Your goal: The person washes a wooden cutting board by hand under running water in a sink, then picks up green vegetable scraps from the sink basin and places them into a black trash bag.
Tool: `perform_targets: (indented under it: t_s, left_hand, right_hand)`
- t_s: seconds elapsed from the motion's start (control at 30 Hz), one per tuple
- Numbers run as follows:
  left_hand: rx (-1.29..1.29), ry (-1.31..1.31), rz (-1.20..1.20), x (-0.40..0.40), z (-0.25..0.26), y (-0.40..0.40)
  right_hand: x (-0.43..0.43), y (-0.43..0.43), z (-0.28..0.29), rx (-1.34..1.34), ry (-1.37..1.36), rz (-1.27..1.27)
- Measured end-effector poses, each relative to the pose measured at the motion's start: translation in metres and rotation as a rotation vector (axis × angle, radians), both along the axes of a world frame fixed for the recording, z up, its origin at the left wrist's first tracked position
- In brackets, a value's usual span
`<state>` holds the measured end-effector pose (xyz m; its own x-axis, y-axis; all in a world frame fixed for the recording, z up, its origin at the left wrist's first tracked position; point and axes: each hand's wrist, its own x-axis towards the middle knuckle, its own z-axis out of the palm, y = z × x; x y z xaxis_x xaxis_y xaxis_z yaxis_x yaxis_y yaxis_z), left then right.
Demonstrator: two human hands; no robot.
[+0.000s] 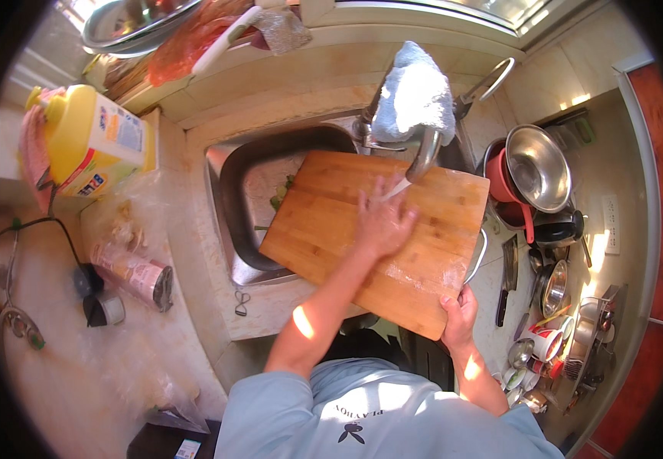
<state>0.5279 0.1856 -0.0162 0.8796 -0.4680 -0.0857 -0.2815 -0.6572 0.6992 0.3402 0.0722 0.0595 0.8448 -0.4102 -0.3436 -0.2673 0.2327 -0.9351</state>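
Note:
A wooden cutting board lies tilted across the sink, its far right part beneath the faucet. My right hand grips its near right corner, thumb on top. Flat on the board's upper face rests my left hand, fingers spread, holding nothing. Water runs from the metal faucet onto the board by the left fingers, and the wood looks wet. A light blue cloth drapes over the faucet. Green vegetable scraps show in the steel sink beside the board, which hides much of the basin.
Right of the sink lie a cleaver, a steel bowl and a red pot. A yellow detergent jug stands at left. Kitchen scissors lie on the sink's front ledge. A plastic-wrapped roll rests on the left counter.

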Motion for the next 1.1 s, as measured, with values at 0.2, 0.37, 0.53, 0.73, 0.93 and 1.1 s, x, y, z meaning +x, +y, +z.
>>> perform_targets:
  t_s: [0.2,0.37,0.53,0.73,0.93,1.1]
  left_hand:
    - [-0.186,-0.058,-0.248,-0.079,0.062,0.025]
    - [0.222,0.044,0.057,-0.036,-0.066,0.131]
    - [0.233,0.304,0.342,0.061,-0.089,0.113]
    - [0.064,0.058,0.168,0.031,-0.047,0.040]
    - [-0.264,-0.076,-0.136,-0.017,0.039,-0.025]
    - [-0.043,-0.181,-0.080,0.047,-0.043,0.014]
  right_hand:
    - [0.013,0.004,0.004,0.018,0.010,-0.019]
    - [-0.001,-0.007,0.004,0.067,0.019,-0.096]
    - [-0.002,0.002,0.007,0.120,0.010,-0.073]
    - [0.002,0.006,0.008,0.043,-0.010,-0.015]
    - [-0.004,0.002,0.016,0.044,0.019,0.016]
    - [-0.024,-0.012,0.025,0.032,0.045,-0.048]
